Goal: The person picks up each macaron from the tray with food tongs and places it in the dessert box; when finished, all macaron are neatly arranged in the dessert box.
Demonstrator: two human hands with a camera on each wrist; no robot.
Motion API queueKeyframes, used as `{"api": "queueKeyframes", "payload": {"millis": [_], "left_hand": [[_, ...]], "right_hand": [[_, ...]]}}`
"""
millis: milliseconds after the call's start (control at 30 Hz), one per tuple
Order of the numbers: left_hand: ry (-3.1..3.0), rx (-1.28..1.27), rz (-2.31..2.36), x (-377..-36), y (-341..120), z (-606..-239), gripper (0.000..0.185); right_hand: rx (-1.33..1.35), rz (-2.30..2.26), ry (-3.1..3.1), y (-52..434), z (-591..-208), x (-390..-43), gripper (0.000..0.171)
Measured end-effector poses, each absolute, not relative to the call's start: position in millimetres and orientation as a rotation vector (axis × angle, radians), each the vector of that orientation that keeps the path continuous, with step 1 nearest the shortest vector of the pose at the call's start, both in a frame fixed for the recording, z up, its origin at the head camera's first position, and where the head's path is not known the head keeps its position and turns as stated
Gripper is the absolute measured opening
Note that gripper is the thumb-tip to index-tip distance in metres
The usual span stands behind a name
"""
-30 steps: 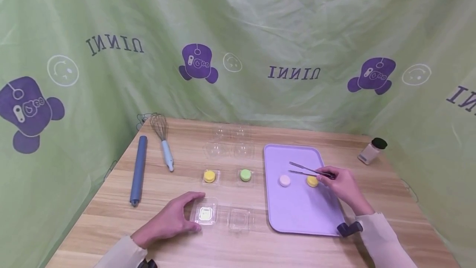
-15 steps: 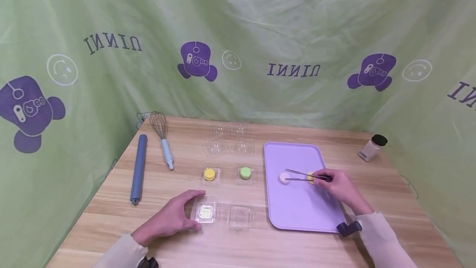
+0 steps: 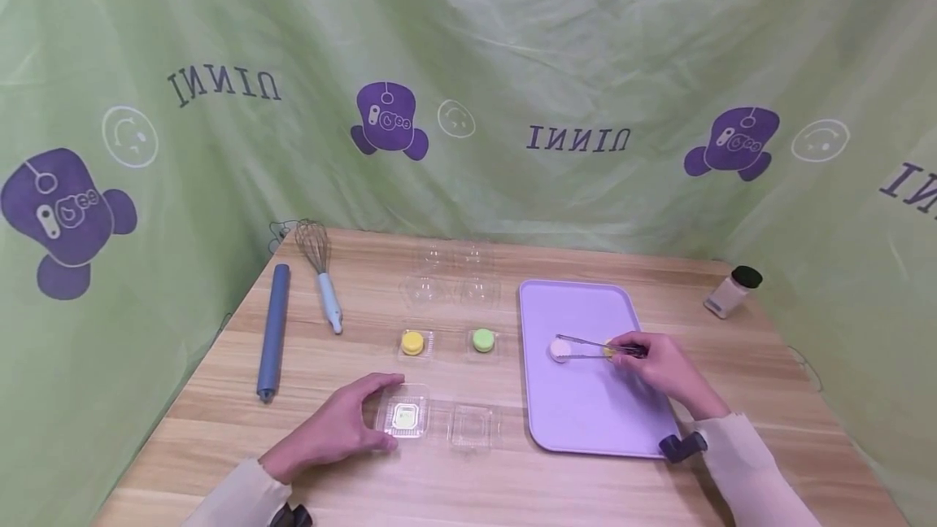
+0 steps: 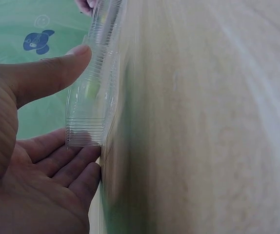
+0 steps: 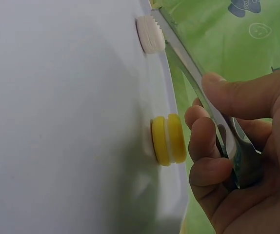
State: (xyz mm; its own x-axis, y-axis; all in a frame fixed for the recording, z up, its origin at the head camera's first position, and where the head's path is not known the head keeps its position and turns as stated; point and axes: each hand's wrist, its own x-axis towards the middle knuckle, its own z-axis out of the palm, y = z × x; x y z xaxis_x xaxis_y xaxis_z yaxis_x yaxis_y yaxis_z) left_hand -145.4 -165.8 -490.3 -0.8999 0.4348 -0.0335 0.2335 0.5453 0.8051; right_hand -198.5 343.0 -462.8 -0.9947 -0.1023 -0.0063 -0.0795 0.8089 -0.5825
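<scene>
Right hand [image 5: 237, 146], tongs' [image 5: 193, 78] serrated tips at pink macaron [image 5: 150, 34], wrist-view detail only.

Cream long sleeves, dark wrist-worn camera mounts

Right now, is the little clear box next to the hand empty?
Empty: the clear box shows only wood through it, unlike its neighbour under the left hand.

Bright, even light; blurred left wrist view.
</scene>
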Motion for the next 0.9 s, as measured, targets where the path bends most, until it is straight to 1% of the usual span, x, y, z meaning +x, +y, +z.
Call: {"api": "queueKeyframes", "payload": {"millis": [600, 900], "left_hand": [[2.566, 0.559, 1.28, -144.6, -164.8, -490.0, 0.088], [2.572, 0.545, 1.267, -145.7, -165.2, -489.8, 0.087]], "right_hand": [[-0.311, -0.836, 3.041, 337.2, -467.2, -200.9, 0.02], [-0.284, -0.838, 3.102, 335.4, -471.0, -200.9, 0.018]]}}
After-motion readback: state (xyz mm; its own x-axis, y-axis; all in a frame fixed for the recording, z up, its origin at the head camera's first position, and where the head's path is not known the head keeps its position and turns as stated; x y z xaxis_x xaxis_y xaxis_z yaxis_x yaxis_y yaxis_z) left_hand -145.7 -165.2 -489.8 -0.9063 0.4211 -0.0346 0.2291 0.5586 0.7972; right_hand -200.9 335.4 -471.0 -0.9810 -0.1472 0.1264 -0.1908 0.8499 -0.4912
